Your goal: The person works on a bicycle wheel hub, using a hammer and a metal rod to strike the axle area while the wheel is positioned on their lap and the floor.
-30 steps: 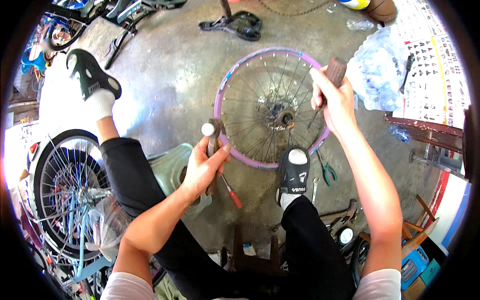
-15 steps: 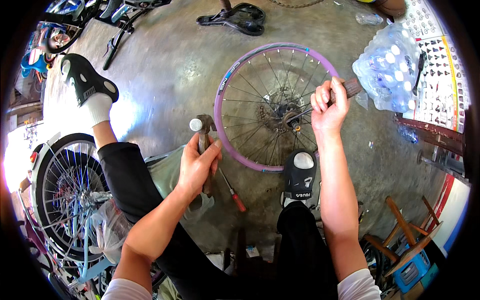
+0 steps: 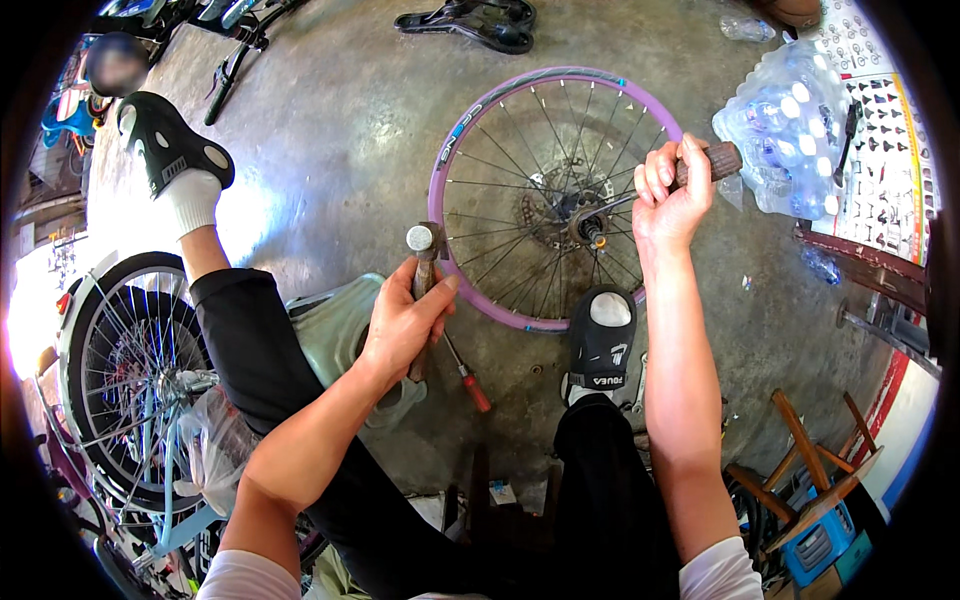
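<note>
A bicycle wheel (image 3: 560, 205) with a purple rim, disc rotor and sprockets lies flat on the floor ahead of me. My right hand (image 3: 668, 205) grips a wrench (image 3: 722, 160) by its thick brown handle. The wrench's metal shaft reaches over the spokes to the wheel's axle; how its end sits there is hard to make out. In my left hand (image 3: 405, 325) is a hammer (image 3: 423, 240), held by its wooden handle just left of the rim, with the round face turned up. My right shoe (image 3: 602, 335) is against the rim's near edge.
A red-handled screwdriver (image 3: 476, 392) lies near the hammer, and a spanner (image 3: 640, 385) beside my right shoe. Bottles in plastic wrap (image 3: 785, 130) stand at right, near a wooden stool (image 3: 820, 490). A black saddle (image 3: 490, 25) lies beyond. Another bicycle (image 3: 130, 370) stands at left.
My right hand and the wrench handle have shifted a little away and to the right. The hammer has moved right, closer to the rim. The whole view has shifted slightly.
</note>
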